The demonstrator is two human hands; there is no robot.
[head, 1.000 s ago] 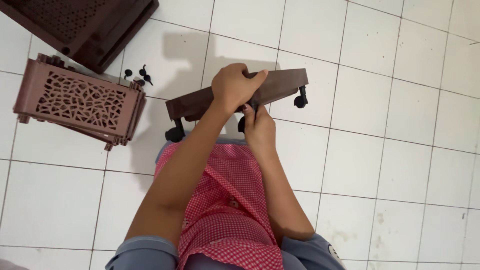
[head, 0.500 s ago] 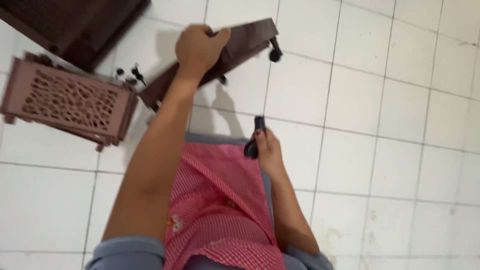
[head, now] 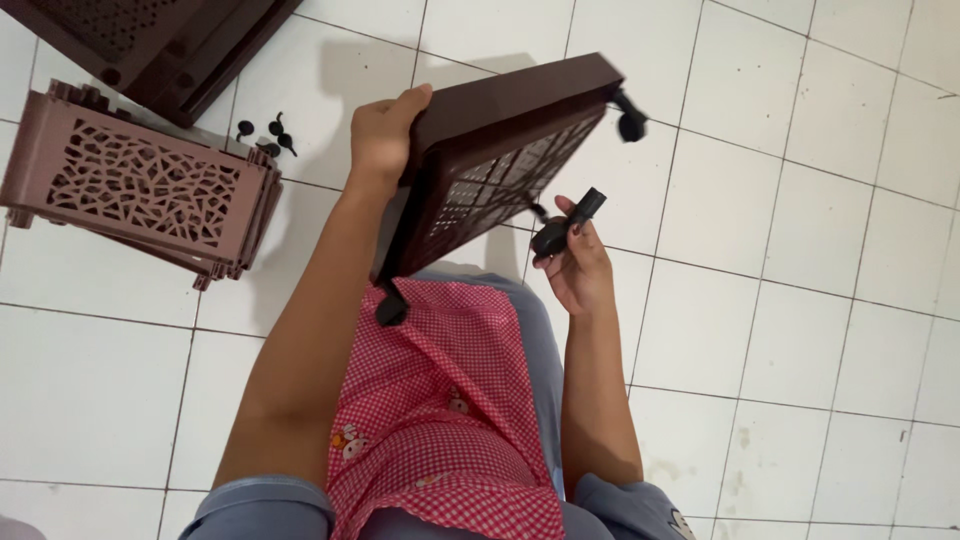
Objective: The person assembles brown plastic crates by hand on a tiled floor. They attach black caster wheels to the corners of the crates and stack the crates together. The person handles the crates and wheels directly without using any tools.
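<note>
**Tilted brown panel in left hand, black caster in right**

Left hand (head: 385, 135) grips the upper edge of a dark brown plastic shelf panel (head: 490, 160), fingers wrapped over the rim, thumb side on the flat face. Panel is lifted off the white tiled floor (head: 800, 300) and tilted, lattice underside facing the camera. Two black casters are fitted on it: one at the far right corner (head: 630, 122), one at the low corner (head: 390, 308) hanging over the red checked apron (head: 440, 400)

Right hand (head: 575, 265) is just beside the panel's lower right edge, fingers curled, pinching one loose black caster (head: 565, 225) between thumb and fingertips; caster stem points up right, not touching the panel as far as can be told

Containers: one lighter mauve-brown cutout basket piece (head: 140, 190) lies on the floor at left, looks like stacked panels, count unclear, nothing seen inside. One more dark brown lattice piece (head: 150, 40) at top left, partly cut by the frame edge, contents cannot tell

Small black parts (head: 268, 135) sit on the floor between the basket piece and the left hand, about four, too small to count exactly

Casters counted: three clear ones, two mounted and one in hand
</note>
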